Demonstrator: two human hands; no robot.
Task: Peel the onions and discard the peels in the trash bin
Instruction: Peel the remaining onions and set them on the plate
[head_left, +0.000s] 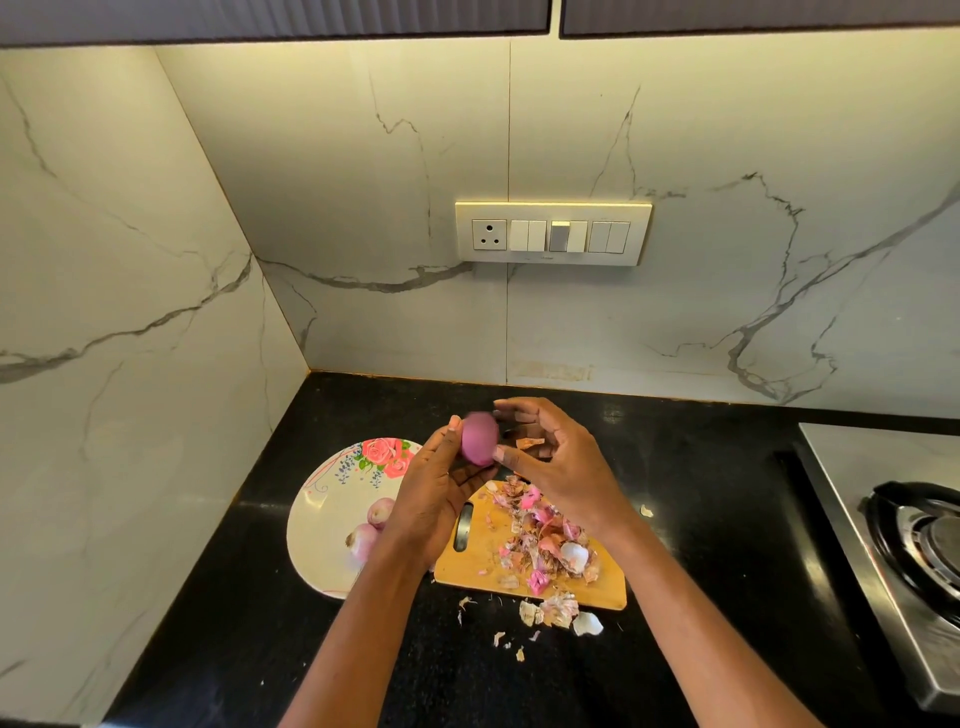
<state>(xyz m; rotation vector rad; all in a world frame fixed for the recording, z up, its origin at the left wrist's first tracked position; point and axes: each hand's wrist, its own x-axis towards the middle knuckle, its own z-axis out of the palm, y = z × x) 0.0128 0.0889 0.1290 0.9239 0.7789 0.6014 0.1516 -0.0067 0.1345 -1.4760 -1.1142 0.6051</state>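
My left hand (434, 488) holds a smooth purple onion (479, 439) up over the counter, fingers curled round it. My right hand (553, 457) is at the onion's right side, its thumb and fingertips touching it, with a scrap of peel (530, 442) in the palm. Below lies a wooden cutting board (470, 564) covered with a heap of pink and papery onion peels (545, 540). A white plate (322, 525) with a rose print sits to the left and carries two onions (371, 525), partly hidden by my left wrist. No trash bin is in view.
Loose peel bits (561, 613) are scattered on the black counter (234, 597) in front of the board. A steel gas stove with a burner (919, 535) stands at the right. Marble walls close the left side and back, with a switch panel (553, 233) on the back wall.
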